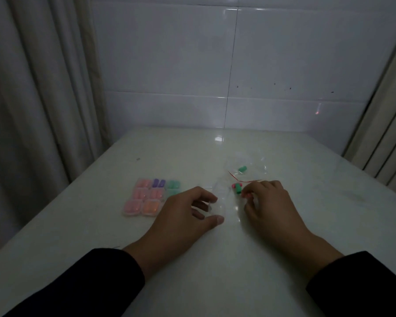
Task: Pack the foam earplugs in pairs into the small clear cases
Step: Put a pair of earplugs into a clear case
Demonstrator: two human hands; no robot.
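Several small clear cases (150,196) filled with pink, purple, green and orange earplugs lie in a grid on the white table (284,225), left of my hands. My left hand (188,213) holds an open clear case (217,200) between thumb and fingers. My right hand (268,202) pinches a pink earplug (248,196) at its fingertips. Just beyond those fingertips lie a green earplug (238,189) and a pink one (233,186), touching each other. Farther back, another green earplug (242,168) rests inside a clear plastic bag (256,163).
A tiled wall (238,65) stands behind the table. Curtains hang at the left (32,88) and at the right (386,133). The table's left edge runs diagonally close to the filled cases.
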